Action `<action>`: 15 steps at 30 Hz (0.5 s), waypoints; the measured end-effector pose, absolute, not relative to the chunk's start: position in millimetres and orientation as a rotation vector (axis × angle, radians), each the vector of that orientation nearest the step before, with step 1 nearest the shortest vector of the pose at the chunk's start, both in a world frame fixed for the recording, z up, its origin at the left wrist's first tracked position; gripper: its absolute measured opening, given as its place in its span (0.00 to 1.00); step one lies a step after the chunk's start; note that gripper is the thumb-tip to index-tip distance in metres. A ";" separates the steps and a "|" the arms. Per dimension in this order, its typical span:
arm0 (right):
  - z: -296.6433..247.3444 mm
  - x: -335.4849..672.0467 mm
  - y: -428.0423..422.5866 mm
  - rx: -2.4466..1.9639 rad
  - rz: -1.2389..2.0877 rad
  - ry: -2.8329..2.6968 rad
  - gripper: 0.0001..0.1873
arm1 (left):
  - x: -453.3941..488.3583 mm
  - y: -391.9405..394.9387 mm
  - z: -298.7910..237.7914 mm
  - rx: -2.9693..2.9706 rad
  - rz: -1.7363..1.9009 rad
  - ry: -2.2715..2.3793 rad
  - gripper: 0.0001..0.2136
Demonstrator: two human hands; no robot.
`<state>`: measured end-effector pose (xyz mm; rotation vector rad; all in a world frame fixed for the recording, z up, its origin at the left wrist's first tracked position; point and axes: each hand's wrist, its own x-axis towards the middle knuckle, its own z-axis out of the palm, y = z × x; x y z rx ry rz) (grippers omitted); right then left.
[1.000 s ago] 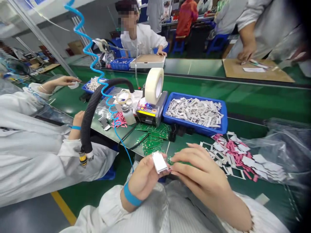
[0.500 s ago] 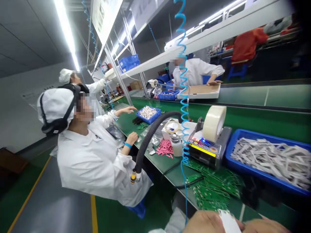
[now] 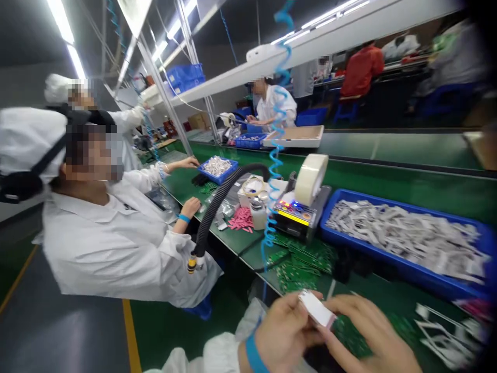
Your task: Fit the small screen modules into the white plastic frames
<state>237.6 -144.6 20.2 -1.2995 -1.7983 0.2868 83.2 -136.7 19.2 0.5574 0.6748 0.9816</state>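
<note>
At the bottom of the head view my left hand and my right hand both pinch a small white rectangular part between them, just above the green bench edge. A blue band circles my left wrist. Green circuit boards lie piled right behind my hands. A long blue tray full of white parts sits further right.
A tape dispenser with a big tape roll stands mid-bench beside a black corrugated hose and a blue coiled air line. A co-worker in white sits at left, hands on the bench. Loose white frames lie at right.
My head turned left and up, away from my hands, then partly back down. My hands dropped to the frame's bottom edge and now show again, still holding the white part.
</note>
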 end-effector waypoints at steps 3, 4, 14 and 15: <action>40.7 228.5 -149.4 -1.303 0.514 -1.929 0.03 | 55.6 -133.1 28.9 1.377 1.041 0.791 0.20; 44.4 225.8 -149.9 -1.302 0.576 -1.965 0.03 | 46.4 -131.1 33.1 1.676 1.000 0.774 0.19; 48.9 175.2 -134.5 -1.381 0.996 -2.222 0.02 | -2.8 -141.8 29.4 1.807 0.767 0.849 0.14; 49.1 169.9 -133.4 -1.379 1.030 -2.213 0.03 | -10.1 -142.8 15.8 1.544 0.857 0.879 0.13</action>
